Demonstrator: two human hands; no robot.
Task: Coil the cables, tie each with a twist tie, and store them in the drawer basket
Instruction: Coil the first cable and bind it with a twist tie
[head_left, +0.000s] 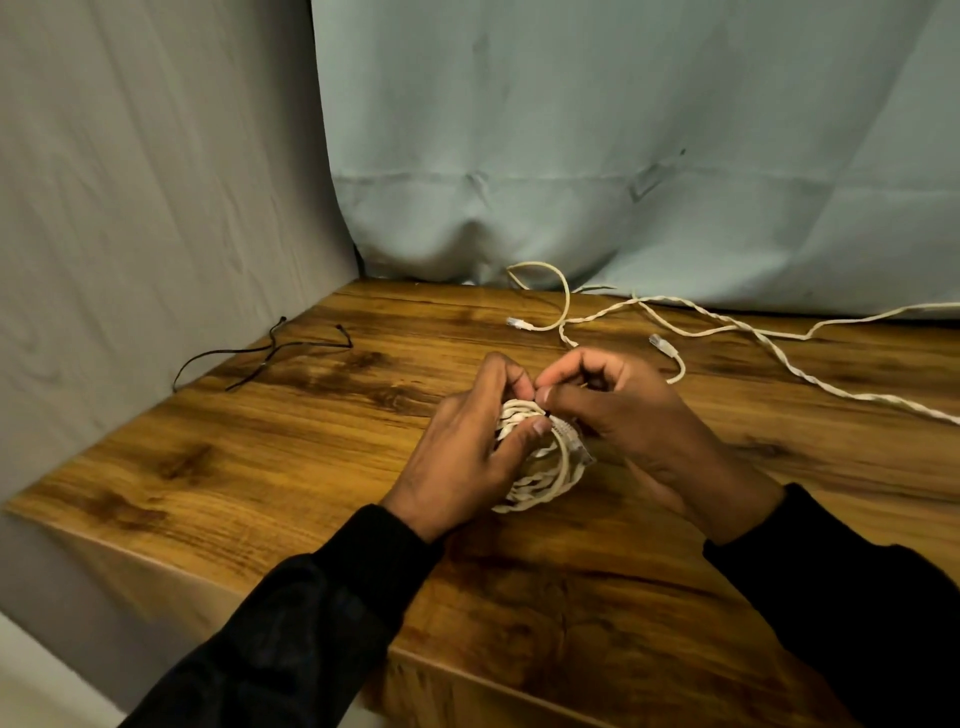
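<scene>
Both hands pinch at the coiled cable's (540, 467) top: left hand (467, 452) grips it, right hand (618, 415) pinches (twist tie, probably).

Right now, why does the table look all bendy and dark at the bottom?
In the head view the wide-angle lens bends the wooden table edges; the light is dim and warm, so the black sleeves lose detail; the coiled cable between the left hand and right hand looks slightly soft.
</scene>
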